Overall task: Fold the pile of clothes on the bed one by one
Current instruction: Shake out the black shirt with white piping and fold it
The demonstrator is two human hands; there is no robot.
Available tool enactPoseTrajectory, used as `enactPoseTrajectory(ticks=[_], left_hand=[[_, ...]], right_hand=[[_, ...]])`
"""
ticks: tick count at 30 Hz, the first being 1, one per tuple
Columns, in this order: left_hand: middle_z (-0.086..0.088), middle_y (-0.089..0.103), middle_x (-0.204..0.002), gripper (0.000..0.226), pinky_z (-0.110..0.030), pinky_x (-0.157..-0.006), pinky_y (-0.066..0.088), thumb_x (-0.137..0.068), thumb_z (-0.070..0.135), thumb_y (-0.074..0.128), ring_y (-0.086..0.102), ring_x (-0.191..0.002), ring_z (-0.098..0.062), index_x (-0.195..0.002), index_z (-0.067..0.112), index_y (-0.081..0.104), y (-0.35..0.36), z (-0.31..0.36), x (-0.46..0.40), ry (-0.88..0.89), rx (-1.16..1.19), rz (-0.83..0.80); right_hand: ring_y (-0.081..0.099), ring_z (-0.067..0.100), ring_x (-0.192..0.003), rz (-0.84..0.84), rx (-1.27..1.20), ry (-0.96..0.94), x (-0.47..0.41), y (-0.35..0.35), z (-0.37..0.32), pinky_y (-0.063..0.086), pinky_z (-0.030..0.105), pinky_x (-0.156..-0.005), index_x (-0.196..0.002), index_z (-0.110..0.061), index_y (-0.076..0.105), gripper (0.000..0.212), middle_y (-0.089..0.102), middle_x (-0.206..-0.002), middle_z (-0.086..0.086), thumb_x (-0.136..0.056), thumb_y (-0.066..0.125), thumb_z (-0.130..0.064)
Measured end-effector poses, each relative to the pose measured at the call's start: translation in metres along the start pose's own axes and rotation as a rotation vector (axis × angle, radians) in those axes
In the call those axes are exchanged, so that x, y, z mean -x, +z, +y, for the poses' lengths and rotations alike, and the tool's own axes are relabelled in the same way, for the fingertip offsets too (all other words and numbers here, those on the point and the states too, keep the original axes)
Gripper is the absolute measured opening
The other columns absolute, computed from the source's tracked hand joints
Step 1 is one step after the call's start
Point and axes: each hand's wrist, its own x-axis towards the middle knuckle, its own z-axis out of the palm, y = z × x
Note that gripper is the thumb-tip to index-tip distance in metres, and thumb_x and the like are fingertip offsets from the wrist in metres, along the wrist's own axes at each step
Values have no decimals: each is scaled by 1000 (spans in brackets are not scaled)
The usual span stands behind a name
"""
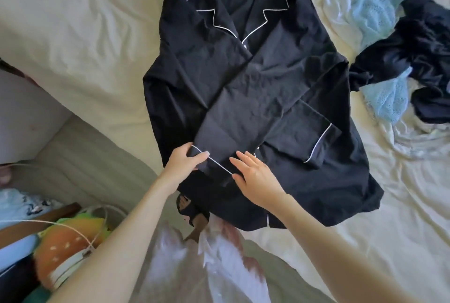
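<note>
Closest to me, at the bottom of the view, I see my two bare forearms reaching forward over a pale garment with pink marks that is blurred, so I cannot say what it is. To the left, beside the bed, lie a burger-shaped plush toy and a white cable.

My left hand pinches the cuff of one sleeve, thumb on top and the other fingers curled under the white piping. I think it grips here because the cuff is the end that steers the whole sleeve. My right hand lies flat with straight fingers on the same cuff, holding nothing; I judge it presses the fabric down so the sleeve stays where it was laid.

The dark pajama shirt lies face up in the middle of the bed, collar far from me, hem near me. This sleeve crosses the chest diagonally, and the other sleeve is folded inward from the right, its cuff resting on the body. Both sleeves inside makes a narrow shape, ready for folding the length.

Farther, at the right, the pile of unfolded clothes waits, dark pieces mixed with light blue knit, well apart from the shirt
</note>
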Motion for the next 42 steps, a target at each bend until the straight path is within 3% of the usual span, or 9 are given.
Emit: enactPoseTrajectory(ticks=[4, 6, 9, 13, 25, 31, 33, 38, 42], left_hand=[[-11, 70, -97, 8, -31, -67, 58, -85, 14, 67, 68, -86, -24, -92, 12, 66, -21, -28, 23, -117, 333, -85], [-13, 65, -105, 21, -32, -69, 58, -88, 16, 64, 65, -85, -23, -108, 10, 61, -18, -44, 27, -177, 248, -36], [-11, 53, -128, 53, -35, -86, 51, -92, 21, 60, 56, -110, -25, -139, 13, 39, -14, -58, 22, -186, 79, 92], [-7, 32, -151, 63, -41, -109, 33, -94, 10, 55, 35, -136, -24, -148, 17, 23, -15, -65, 4, -86, -18, 260], [-7, 62, -112, 30, -36, -91, 41, -89, 19, 64, 56, -105, -26, -116, 10, 57, 11, -124, 15, -213, 56, 320], [-11, 65, -103, 29, -35, -85, 46, -88, 17, 65, 59, -92, -24, -112, 1, 62, 56, -164, 69, -272, 195, 386], [-10, 66, -105, 24, -37, -88, 47, -89, 15, 63, 63, -93, -22, -111, 4, 62, 67, -171, 89, -257, 371, 442], [3, 69, -101, 11, -36, -85, 49, -94, 12, 54, 67, -91, -9, -95, 17, 64, 71, -169, 127, -104, 634, 551], [3, 63, -105, 14, -46, -90, 45, -99, 13, 47, 61, -99, -17, -97, 19, 60, 73, -158, 148, -37, 745, 649]], right_hand=[[37, 18, -136, 120, -183, -73, 26, 12, -10, 26, 36, -112, -140, -16, 46, 43, 42, -147, 2, -97, 48, -22], [35, 16, -137, 155, -177, -48, 35, 20, -10, 24, 37, -111, -140, -18, 45, 43, 43, -146, 0, -97, 49, -23], [46, 24, -129, 275, -200, 34, 43, 20, 4, 33, 39, -109, -131, -9, 55, 38, 54, -136, 8, -93, 55, -15], [52, 29, -120, 455, -219, 228, 53, 9, 47, 38, 41, -103, -122, -4, 61, 31, 60, -125, 10, -91, 56, -8], [37, 34, -129, 531, -261, 804, 89, -17, 228, 29, 44, -106, -134, -7, 46, 39, 45, -137, 19, -97, 40, -17], [53, 30, -82, 418, -519, 803, 109, -6, 277, 42, 36, -65, -83, -12, 55, 13, 57, -75, 7, -92, 50, -19], [58, 28, -92, 408, -664, 810, 121, -3, 286, 47, 38, -79, -101, -8, 62, 14, 63, -93, 9, -90, 57, -17], [56, 24, -92, 503, -1073, 846, 140, -6, 298, 45, 35, -82, -76, -14, 59, 16, 60, -92, 9, -92, 58, -14], [59, 20, -95, 595, -1307, 907, 154, -4, 289, 50, 32, -82, -98, -8, 58, 12, 60, -103, 8, -97, 51, -18]])
